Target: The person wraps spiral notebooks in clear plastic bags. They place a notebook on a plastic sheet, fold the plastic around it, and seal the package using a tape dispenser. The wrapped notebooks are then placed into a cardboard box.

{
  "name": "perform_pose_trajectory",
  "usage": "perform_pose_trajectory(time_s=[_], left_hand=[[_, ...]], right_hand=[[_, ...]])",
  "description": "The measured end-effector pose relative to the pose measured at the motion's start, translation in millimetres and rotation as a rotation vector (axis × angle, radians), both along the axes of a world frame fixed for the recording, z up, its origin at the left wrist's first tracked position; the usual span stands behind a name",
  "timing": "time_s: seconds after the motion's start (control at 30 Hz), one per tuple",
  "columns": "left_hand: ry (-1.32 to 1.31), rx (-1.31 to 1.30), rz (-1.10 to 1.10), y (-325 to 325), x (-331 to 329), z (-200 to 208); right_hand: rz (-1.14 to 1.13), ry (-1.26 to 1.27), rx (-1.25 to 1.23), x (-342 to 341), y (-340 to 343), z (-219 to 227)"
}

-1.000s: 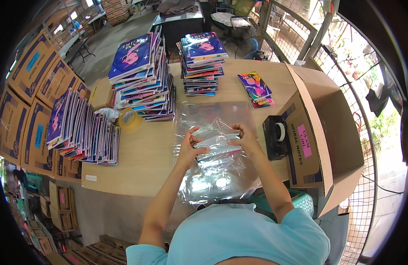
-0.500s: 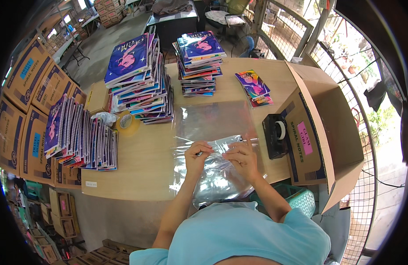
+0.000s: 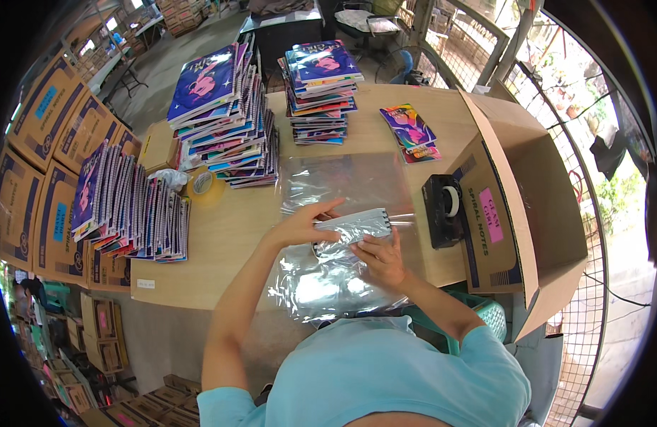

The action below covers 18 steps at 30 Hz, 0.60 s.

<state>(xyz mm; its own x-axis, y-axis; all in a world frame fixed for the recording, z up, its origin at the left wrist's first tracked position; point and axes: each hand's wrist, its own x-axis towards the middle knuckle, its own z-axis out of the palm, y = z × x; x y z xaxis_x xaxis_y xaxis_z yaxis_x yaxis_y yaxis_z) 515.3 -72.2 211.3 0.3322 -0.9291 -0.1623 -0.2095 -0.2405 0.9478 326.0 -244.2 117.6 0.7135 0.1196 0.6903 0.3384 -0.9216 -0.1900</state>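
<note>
- Well, our left hand (image 3: 300,224) has its thumb and fingers around the left end of a small notebook (image 3: 357,225), in a narrow hold. Our right hand (image 3: 383,260) has its fingertips against the near, right-hand part; whether it pinches or only presses, we cannot tell.
- The notebook sits between our hands, slightly tilted, above clear plastic sheets (image 3: 343,174), its dark coil toward the right.
- As far along as we can judge, clear film lies about the notebook, but we make out no tape on it, and glare hides whether the ends are closed.
- Just right of the sheets stands a black tape dispenser (image 3: 444,220); beyond it, an open carton (image 3: 493,228) fills the right end of the table (image 3: 222,245).
- Farther off, a small pile of booklets (image 3: 408,133) lies apart, short of the carton. Two tall notebook stacks, a left one (image 3: 204,82) and a right one (image 3: 323,65), and a leaning row (image 3: 129,206) stand outside any film that we can see.
- For room, wood shows between the sheets and the row. A tape roll (image 3: 214,192) rests beside the left stack. The sheets reach the near edge, close to our shirt (image 3: 385,370), so there is little space that way.
</note>
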Motion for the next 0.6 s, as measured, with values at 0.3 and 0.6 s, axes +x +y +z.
perform_pose_trajectory(time_s=[0.3, 0.6], left_hand=[[-0.692, 0.278, -0.121, -27.7, -27.0, 16.6], [-0.758, 0.227, -0.14, -30.6, -24.6, 13.4]], right_hand=[[-0.67, 0.004, 0.442, -45.5, -103.9, 28.1], [-0.903, 0.667, 1.235, -69.3, -237.5, -60.3]])
